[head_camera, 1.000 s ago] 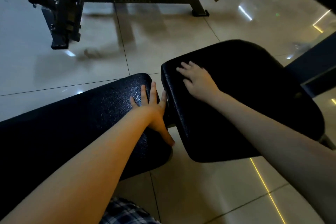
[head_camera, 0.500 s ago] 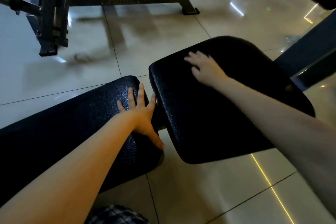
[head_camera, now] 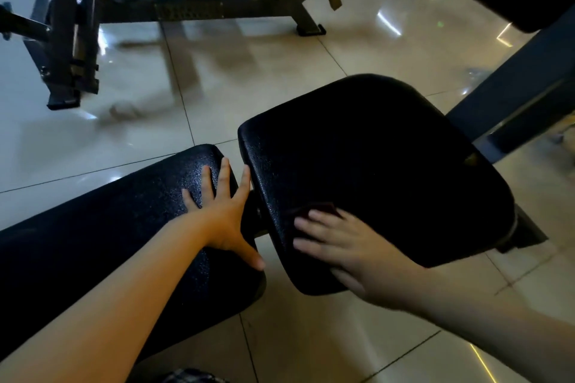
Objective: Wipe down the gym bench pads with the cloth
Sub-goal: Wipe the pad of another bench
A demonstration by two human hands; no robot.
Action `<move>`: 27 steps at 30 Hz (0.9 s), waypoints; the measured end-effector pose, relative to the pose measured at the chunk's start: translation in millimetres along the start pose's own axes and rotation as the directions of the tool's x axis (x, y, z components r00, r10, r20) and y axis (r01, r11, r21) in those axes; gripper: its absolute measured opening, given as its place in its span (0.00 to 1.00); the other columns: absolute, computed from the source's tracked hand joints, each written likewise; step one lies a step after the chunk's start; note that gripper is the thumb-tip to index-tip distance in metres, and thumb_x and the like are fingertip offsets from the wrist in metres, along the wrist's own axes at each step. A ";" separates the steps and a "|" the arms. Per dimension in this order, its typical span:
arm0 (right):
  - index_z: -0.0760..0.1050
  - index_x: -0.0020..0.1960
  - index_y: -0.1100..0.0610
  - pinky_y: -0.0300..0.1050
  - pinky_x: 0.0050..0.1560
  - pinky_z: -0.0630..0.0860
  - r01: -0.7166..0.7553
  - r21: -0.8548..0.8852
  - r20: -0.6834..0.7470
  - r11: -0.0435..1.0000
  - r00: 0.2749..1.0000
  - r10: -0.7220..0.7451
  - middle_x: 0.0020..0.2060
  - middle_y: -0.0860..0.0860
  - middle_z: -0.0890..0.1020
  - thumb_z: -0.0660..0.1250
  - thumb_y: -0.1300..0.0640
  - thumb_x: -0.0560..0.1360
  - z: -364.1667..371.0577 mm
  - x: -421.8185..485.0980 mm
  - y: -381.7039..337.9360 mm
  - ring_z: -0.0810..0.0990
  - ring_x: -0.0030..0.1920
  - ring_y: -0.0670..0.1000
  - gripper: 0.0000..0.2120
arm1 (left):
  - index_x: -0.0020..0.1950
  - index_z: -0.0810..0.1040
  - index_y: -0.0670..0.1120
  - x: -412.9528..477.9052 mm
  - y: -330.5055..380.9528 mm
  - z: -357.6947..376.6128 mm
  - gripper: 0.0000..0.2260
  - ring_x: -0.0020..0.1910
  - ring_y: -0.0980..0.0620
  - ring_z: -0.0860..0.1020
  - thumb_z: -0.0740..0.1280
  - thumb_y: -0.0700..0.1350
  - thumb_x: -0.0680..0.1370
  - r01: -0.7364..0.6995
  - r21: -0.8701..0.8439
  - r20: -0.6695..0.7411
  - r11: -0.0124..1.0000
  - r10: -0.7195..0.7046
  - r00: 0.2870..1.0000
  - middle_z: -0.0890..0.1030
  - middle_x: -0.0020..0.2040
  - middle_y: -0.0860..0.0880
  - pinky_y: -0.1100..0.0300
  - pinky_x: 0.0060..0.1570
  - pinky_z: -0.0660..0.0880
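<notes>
Barely visible, the dark cloth (head_camera: pixel 317 208) lies pinned under the right hand's (head_camera: pixel 351 255) flat fingers at the seat pad's (head_camera: pixel 389 165) near corner. Press evenly, overlapping strokes toward the far edge; the left hand (head_camera: pixel 224 214), fingers splayed, steadies the long pad (head_camera: pixel 109 227).

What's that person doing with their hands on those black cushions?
Someone is cleaning a gym bench. Their right hand presses a dark cloth flat onto the near end of the seat pad. Their left hand rests with fingers spread on the end of the long pad beside it, holding nothing. The cloth is mostly hidden under the fingers.
</notes>
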State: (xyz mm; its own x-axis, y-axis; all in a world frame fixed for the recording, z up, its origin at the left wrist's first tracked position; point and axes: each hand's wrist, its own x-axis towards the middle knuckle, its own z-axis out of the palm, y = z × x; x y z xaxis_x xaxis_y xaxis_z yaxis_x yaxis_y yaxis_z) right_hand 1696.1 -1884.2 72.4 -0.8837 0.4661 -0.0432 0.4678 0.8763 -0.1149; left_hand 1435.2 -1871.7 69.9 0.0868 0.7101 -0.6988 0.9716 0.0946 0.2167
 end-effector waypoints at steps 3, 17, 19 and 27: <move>0.66 0.72 0.51 0.49 0.75 0.49 0.133 0.031 0.075 0.991 0.988 -0.135 0.74 0.51 0.65 0.55 0.54 0.76 -6.0 -3.5 14.2 0.59 0.75 0.52 0.25 | 0.68 0.18 0.58 -2.0 0.6 -0.7 0.72 0.65 0.38 0.18 0.74 0.72 0.49 0.003 -0.012 -0.001 1.000 -0.003 1.000 0.15 0.66 0.47 0.30 0.65 0.31; 0.63 0.74 0.54 0.57 0.74 0.56 -0.788 0.134 -0.129 0.601 0.588 0.799 0.75 0.54 0.61 0.54 0.58 0.81 -36.6 100.8 175.4 0.56 0.75 0.57 0.21 | 0.70 0.21 0.59 -14.1 6.9 -8.8 0.70 0.68 0.36 0.21 0.74 0.71 0.51 -0.026 -0.011 -0.014 1.000 0.026 1.000 0.17 0.69 0.46 0.30 0.68 0.34; 0.65 0.73 0.56 0.55 0.72 0.60 -0.670 0.101 -0.104 0.736 0.728 0.677 0.74 0.56 0.64 0.57 0.60 0.80 -29.6 88.3 128.1 0.59 0.74 0.58 0.21 | 0.73 0.23 0.53 -13.8 17.2 -11.6 0.70 0.69 0.37 0.23 0.75 0.69 0.55 -0.081 0.035 -0.044 0.996 0.083 0.996 0.17 0.68 0.45 0.33 0.70 0.33; 0.70 0.69 0.53 0.51 0.71 0.55 -0.246 -0.077 -0.051 0.966 0.969 0.242 0.70 0.52 0.70 0.54 0.54 0.76 0.9 -44.1 -7.8 0.65 0.72 0.55 0.22 | 0.73 0.23 0.47 4.8 91.0 -12.3 0.69 0.71 0.41 0.24 0.77 0.66 0.60 -0.243 0.330 -0.064 0.912 0.278 0.959 0.21 0.72 0.43 0.36 0.72 0.33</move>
State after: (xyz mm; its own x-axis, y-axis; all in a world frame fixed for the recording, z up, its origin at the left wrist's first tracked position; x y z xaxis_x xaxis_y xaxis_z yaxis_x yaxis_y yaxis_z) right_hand 1731.3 -1911.7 74.3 -0.7419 0.6702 -0.0189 0.6705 0.7416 -0.0243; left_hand 1521.2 -1851.0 94.7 0.3391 0.7513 -0.5661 0.9380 -0.3160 0.1425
